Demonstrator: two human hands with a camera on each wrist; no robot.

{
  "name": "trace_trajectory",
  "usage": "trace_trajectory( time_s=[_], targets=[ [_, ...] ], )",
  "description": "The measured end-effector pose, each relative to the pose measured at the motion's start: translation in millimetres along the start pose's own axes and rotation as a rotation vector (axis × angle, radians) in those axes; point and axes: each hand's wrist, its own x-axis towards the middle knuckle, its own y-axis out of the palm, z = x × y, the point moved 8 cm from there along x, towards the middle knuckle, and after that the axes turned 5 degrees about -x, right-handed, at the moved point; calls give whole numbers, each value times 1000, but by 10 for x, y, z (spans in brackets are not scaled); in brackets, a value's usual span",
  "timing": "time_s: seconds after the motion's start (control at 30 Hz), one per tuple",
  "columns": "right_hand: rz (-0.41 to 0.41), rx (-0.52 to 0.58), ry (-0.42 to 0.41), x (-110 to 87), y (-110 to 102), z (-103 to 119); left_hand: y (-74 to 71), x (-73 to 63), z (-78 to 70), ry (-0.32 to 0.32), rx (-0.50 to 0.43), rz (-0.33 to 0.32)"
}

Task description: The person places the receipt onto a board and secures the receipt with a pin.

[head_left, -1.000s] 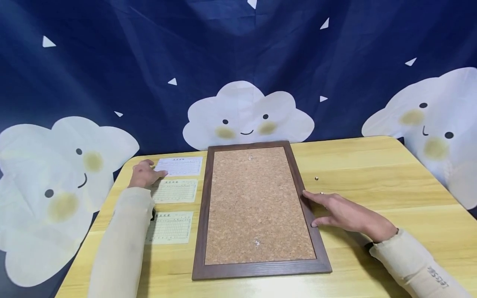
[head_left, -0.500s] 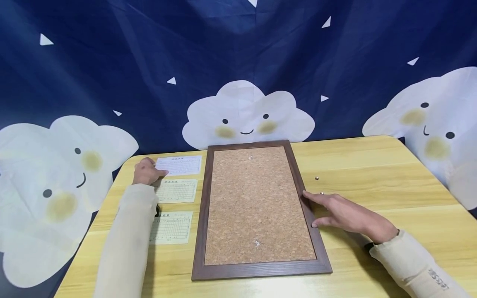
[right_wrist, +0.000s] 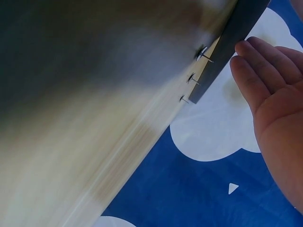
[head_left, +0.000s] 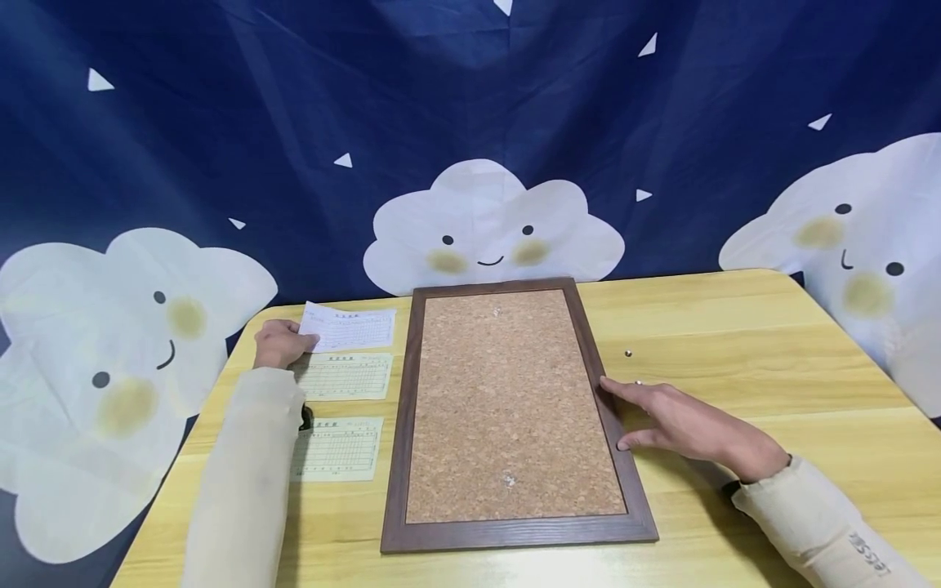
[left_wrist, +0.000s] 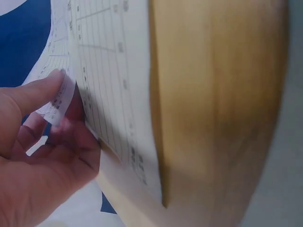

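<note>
At the far left of the table, my left hand (head_left: pixel 281 343) pinches the near-left corner of a white printed form slip (head_left: pixel 353 328). Its left side is lifted and bends upward. In the left wrist view, the thumb lies on the slip (left_wrist: pixel 56 56) with curled fingers behind it. Just nearer lies a pale green form slip (head_left: pixel 349 377), and below that another green slip (head_left: pixel 341 449), partly covered by the left sleeve. My right hand (head_left: pixel 684 425) rests with extended fingers on the right side of a cork board's dark wooden frame (head_left: pixel 639 498).
Three thumbtacks show in the right wrist view, the closest thumbtack (right_wrist: pixel 202 53) with its pin pointing up. On the table (head_left: pixel 772 343) they lie right of the board, one thumbtack (head_left: pixel 628 354) beyond my right hand. A blue cloud-print curtain (head_left: pixel 294 106) hangs behind.
My left hand has taken hold of the white slip, raised its left side off the table and shifted it slightly left and nearer. The right hand stays on the frame.
</note>
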Motion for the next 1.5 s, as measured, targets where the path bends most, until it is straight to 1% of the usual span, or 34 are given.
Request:
trace_trajectory(
  time_s=[0.07,0.13,0.2,0.23,0.43,0.6,0.67,0.8,0.93,1.07,1.2,1.5],
  targets=[
    [-1,-1,0,-2,1,0,-33,1,29,-7,-22,-23],
    [-2,-2,-1,-3,2,0,-65,-5,43,0,-48,-43],
    [-4,-3,-3,-3,0,5,-101,-13,42,17,-69,-64],
    [-6,-4,-6,-4,-3,8,-113,-15,40,26,-94,-68],
    [-20,-16,-20,0,-21,18,-175,-10,4,92,-268,-67],
    [-19,-21,-23,5,-21,11,-205,23,-23,123,-311,-68],
    [-15,-17,-19,1,-19,6,-203,28,-42,138,-329,-57],
    [-9,-7,-8,-10,-21,-6,-188,18,-85,172,-393,-18],
    [-7,-9,-4,-6,-21,-13,-183,0,-95,190,-494,19],
    [-1,-9,-1,5,-19,-12,-185,-30,-104,197,-596,49],
    [2,-10,-3,13,-15,-7,-177,-75,-123,200,-645,63],
    [-1,-16,-16,6,3,2,-185,-133,-109,175,-769,73]
  ],
)
